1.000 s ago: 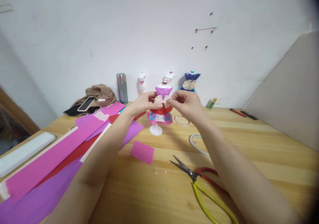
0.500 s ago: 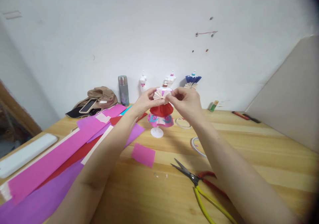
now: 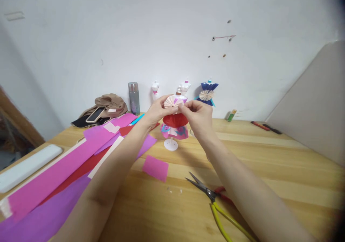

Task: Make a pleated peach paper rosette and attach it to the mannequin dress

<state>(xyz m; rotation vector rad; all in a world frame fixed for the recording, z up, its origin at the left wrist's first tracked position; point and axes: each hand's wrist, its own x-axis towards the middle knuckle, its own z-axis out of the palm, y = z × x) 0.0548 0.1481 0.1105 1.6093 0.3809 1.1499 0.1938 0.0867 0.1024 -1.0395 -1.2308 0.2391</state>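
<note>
A cream pleated paper fan (image 3: 172, 102) is held in front of the chest of a small white dress form (image 3: 170, 144). My left hand (image 3: 159, 111) pinches the fan from the left, thumb in front. My right hand (image 3: 198, 112) has its thumb and fingertips closed on the fan's lower right edge. Below the hands, the form wears a red paper skirt (image 3: 175, 120) over a pink and blue patterned layer (image 3: 174, 131). Its purple top shows partly behind the fan. Whether the fan touches the form I cannot tell.
Scissors (image 3: 208, 192) with red and yellow handles lie at front right. A pink paper piece (image 3: 155, 168) is nearby; long coloured paper strips (image 3: 61, 163) cover the left. Behind stand a flask (image 3: 134, 98), white forms (image 3: 155, 87) and a blue-dressed form (image 3: 207, 95).
My right hand has shifted slightly left and down, uncovering more of the blue-dressed form. The fan appears more spread out and tilted to the left. Both hands still grip it.
</note>
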